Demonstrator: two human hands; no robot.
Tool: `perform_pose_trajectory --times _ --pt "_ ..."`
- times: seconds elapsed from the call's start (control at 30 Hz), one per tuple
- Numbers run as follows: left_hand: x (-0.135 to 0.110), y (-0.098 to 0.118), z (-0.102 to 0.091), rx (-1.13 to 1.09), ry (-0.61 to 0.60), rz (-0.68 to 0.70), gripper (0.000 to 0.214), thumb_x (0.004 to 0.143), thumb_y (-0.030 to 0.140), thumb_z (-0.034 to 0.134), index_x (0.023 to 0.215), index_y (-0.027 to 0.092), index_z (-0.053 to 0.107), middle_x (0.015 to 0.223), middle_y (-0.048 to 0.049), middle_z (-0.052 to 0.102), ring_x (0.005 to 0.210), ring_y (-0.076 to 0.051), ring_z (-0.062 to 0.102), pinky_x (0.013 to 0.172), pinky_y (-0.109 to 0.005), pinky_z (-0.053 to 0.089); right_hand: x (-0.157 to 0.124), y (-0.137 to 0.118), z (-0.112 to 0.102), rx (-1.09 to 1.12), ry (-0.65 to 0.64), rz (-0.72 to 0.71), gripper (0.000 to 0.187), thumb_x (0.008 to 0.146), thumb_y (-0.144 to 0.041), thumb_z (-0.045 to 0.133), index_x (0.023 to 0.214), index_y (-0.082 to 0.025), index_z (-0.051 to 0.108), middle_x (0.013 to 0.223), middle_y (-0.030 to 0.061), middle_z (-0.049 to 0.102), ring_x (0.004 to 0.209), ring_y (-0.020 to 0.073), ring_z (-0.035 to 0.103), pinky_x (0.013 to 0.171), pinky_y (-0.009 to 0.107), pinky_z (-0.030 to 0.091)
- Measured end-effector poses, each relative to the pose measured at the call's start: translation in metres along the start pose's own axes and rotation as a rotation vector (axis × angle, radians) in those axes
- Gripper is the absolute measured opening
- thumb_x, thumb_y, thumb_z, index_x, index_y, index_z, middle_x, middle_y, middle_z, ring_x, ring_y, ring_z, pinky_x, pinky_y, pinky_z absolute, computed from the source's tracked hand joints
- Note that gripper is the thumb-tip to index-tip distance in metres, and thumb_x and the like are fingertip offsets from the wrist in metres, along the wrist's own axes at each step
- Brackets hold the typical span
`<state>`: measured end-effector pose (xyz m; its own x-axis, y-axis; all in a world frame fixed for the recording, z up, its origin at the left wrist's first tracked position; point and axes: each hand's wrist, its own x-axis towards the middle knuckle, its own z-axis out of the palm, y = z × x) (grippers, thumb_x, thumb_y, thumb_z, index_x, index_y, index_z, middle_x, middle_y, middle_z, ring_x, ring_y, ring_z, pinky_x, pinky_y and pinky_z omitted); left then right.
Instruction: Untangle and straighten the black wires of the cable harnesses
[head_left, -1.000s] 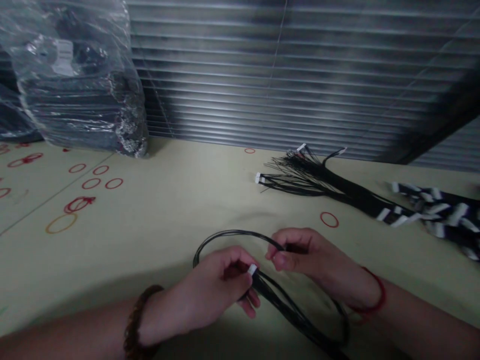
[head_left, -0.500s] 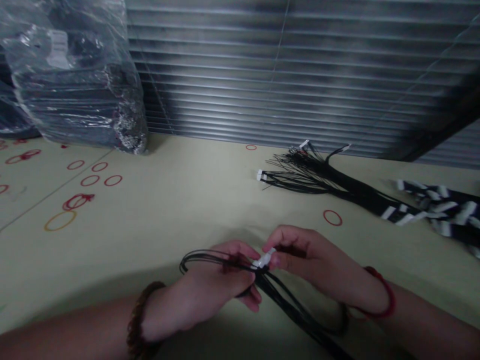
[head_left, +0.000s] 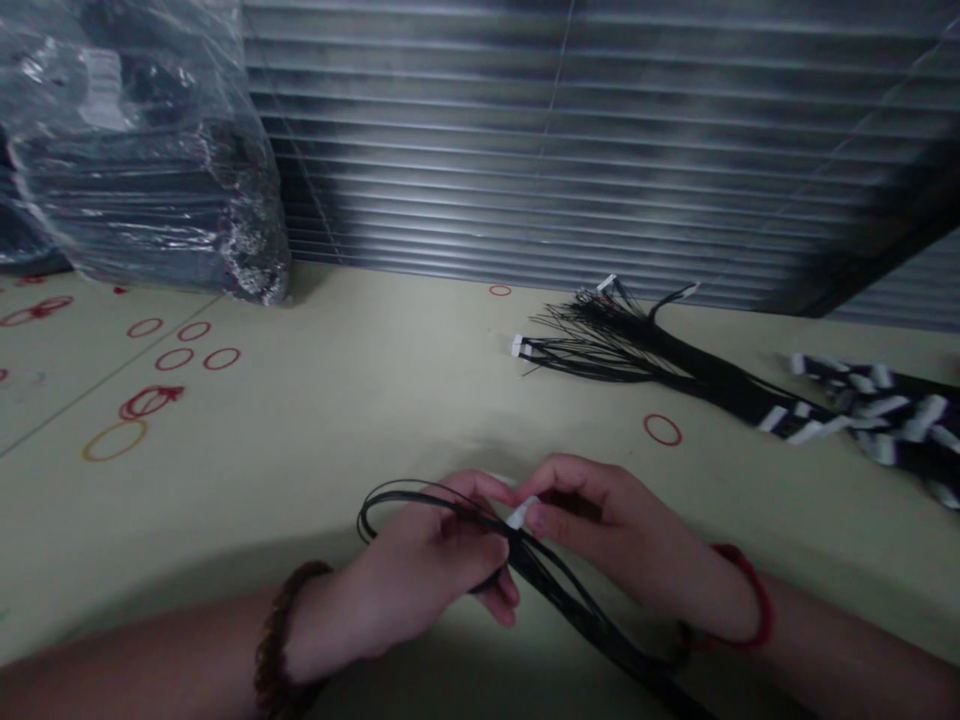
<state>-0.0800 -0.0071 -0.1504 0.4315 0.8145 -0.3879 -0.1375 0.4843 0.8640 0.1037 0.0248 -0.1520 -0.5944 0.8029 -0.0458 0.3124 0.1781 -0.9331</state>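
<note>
A plastic-wrapped bag (head_left: 142, 170) of dark goods stands at far left on the table (head_left: 360, 400); my left hand (head_left: 420, 560), bead bracelet (head_left: 289, 622) at the wrist, is curled shut round black wires (head_left: 555, 592) just behind a white connector (head_left: 523, 512); my right hand (head_left: 607, 510), red cord (head_left: 752, 600) at the wrist, pinches that connector between thumb and fingertips; step in hand: working that connector end; a loose wire bundle (head_left: 637, 352) lies well apart, then a white-banded bundle (head_left: 877, 420) at far right.

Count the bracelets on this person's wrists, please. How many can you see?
2. A dark brown beaded bracelet sits on the left wrist, and a red cord bracelet sits on the right wrist. Others could be hidden behind the wrists.
</note>
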Motion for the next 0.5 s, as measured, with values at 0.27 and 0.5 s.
perform_pose_trajectory --times 0.27,0.5 --pt "0.001 0.0 0.001 0.008 0.131 0.148 0.038 0.079 0.023 0.06 0.115 0.016 0.052 0.061 0.0067 0.048 0.042 -0.008 0.05 0.032 -0.017 0.044 -0.025 -0.036 -0.019 -0.374 0.199 -0.131 0.01 0.089 -0.022 0.052 0.097 -0.024 0.058 0.093 -0.0012 0.058 0.087 0.0117 0.051 0.077 0.024 0.038" --pt "0.005 -0.001 -0.002 -0.027 0.199 0.257 0.03 0.076 0.011 0.055 0.106 0.015 0.057 0.06 0.0064 0.049 0.042 -0.007 0.049 0.031 -0.015 0.043 -0.073 -0.03 -0.021 -0.691 -0.074 0.157 0.03 0.091 -0.024 0.034 0.083 -0.024 0.063 0.081 0.0006 0.062 0.071 0.0167 0.057 0.067 0.03 0.039"
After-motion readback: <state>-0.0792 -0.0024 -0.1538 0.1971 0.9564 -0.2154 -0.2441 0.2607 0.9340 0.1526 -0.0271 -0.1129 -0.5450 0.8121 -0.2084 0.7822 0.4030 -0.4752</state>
